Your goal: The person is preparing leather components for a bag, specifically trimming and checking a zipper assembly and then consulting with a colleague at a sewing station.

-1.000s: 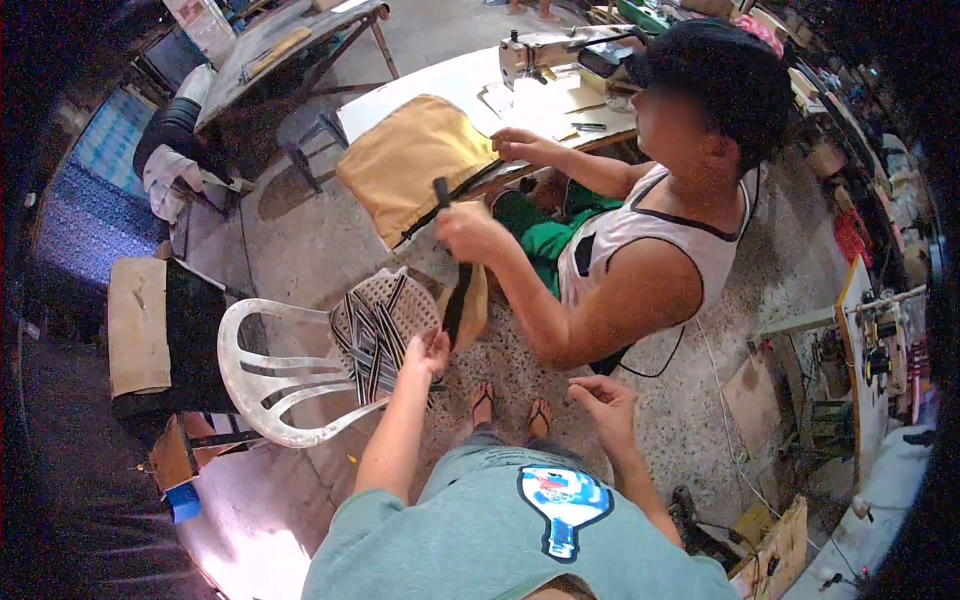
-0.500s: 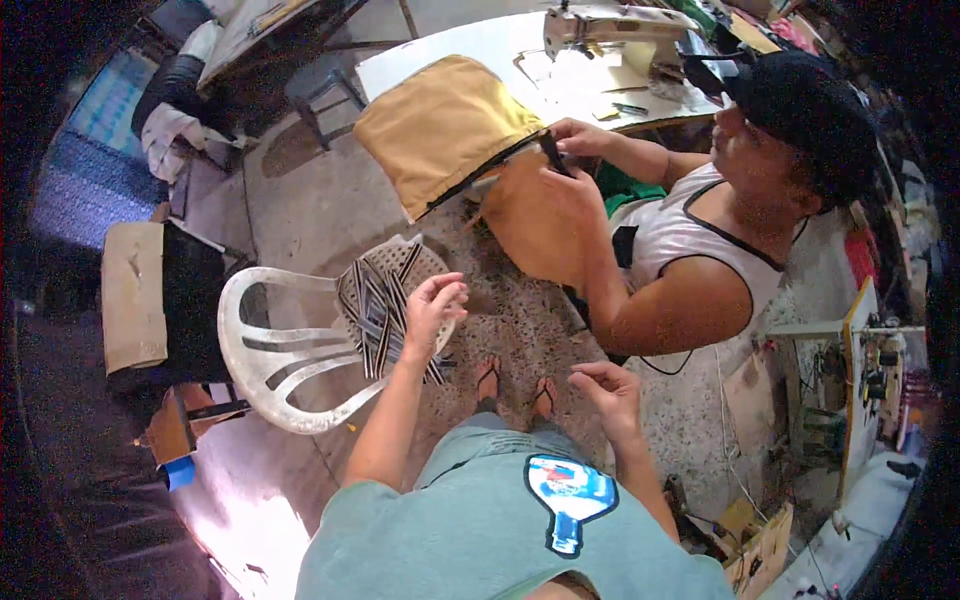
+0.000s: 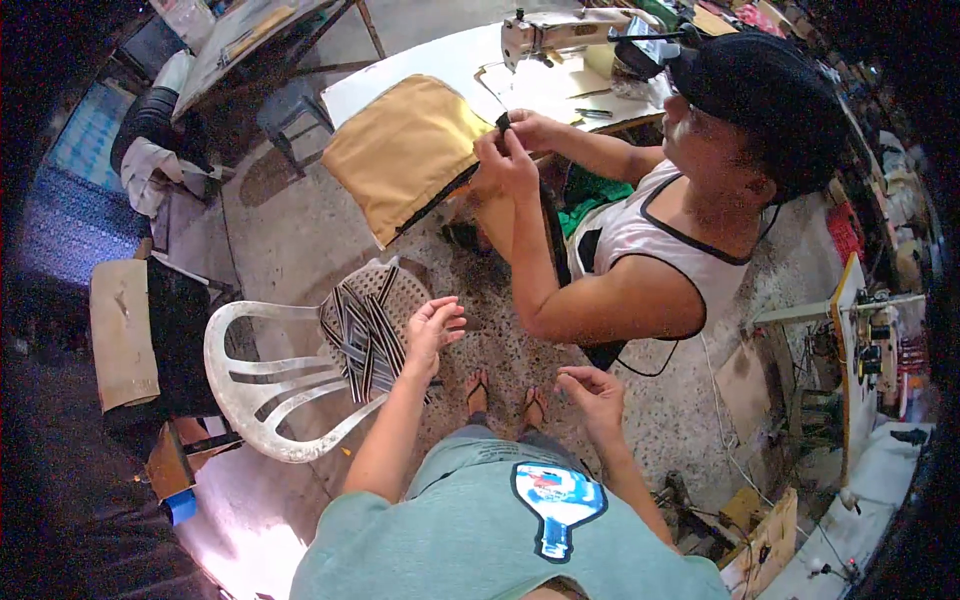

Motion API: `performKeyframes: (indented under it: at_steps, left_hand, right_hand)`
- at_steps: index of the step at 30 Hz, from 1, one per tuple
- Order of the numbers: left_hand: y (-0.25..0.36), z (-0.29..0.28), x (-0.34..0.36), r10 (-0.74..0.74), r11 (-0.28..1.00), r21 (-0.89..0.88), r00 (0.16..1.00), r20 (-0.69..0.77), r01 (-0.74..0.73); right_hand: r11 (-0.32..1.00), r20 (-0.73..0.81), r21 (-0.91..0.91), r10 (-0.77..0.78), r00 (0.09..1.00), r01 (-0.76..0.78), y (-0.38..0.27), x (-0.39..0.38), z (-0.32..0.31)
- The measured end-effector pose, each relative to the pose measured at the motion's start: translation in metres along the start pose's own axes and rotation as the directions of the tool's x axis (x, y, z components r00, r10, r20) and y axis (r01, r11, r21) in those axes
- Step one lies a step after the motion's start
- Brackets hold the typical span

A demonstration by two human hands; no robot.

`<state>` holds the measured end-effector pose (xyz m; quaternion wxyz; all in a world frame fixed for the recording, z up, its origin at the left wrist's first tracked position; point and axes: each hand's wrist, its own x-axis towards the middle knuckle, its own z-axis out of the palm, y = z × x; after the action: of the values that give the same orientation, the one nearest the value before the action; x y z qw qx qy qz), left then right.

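Note:
My left hand (image 3: 433, 330) hangs over the white plastic chair (image 3: 255, 375), fingers loosely curled and apart, holding nothing visible. Black-and-grey striped strips (image 3: 365, 335) lie on its seat. Lower right of it, my right hand (image 3: 595, 395) has thumb and forefinger pinched, what they hold, if anything, too small to make out. Just beyond, a seated person in a white tank top (image 3: 650, 270) and black cap holds a small black piece (image 3: 502, 124) in both hands at the edge of a tan fabric piece (image 3: 390, 150) with dark edging. More tan fabric hangs below those hands.
A white worktable (image 3: 355, 85) with a sewing machine (image 3: 530, 40) stands ahead. At left are a grey stool (image 3: 285, 120), cardboard (image 3: 122, 330) on dark material and blue fabric (image 3: 85, 220). At right are a mounted board (image 3: 852, 370) with fittings and loose cables on the floor.
My left hand has risen from beside the dark strip and its fingers have loosened. The person's hands have come together at the tan fabric's edge, drawing the lower fabric up and right.

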<state>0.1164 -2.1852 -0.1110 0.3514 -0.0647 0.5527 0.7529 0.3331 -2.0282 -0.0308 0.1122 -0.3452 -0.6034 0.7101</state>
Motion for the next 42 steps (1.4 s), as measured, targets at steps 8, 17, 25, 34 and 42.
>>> performKeyframes:
  at_steps: [8, 17, 25, 34, 42]
  left_hand:
    - [0.018, 0.036, -0.032, -0.070, 0.982, 0.190, 0.967, 0.244, 0.023]
    - [0.033, 0.068, -0.060, -0.103, 0.962, 0.274, 0.914, 0.394, -0.010]
    - [0.025, 0.061, -0.053, -0.296, 0.924, 0.340, 0.888, 0.353, 0.173]
    - [0.019, 0.072, -0.050, -0.341, 0.930, 0.281, 0.848, 0.405, 0.239]
    - [0.017, 0.073, -0.047, -0.339, 0.939, 0.197, 0.844, 0.414, 0.281]
  right_hand:
    - [0.992, -0.012, 0.105, -0.065, 0.998, 0.066, -0.006, 0.027, 0.016]
    - [0.785, 0.148, -0.368, -0.480, 0.865, 0.499, -0.029, 0.048, 0.044]
    - [0.743, 0.209, -0.367, -0.520, 0.828, 0.560, -0.016, 0.046, 0.039]
    - [0.756, 0.170, -0.383, -0.507, 0.845, 0.531, -0.013, 0.044, 0.027]
    - [0.765, 0.171, -0.397, -0.481, 0.860, 0.507, -0.026, 0.042, 0.024]
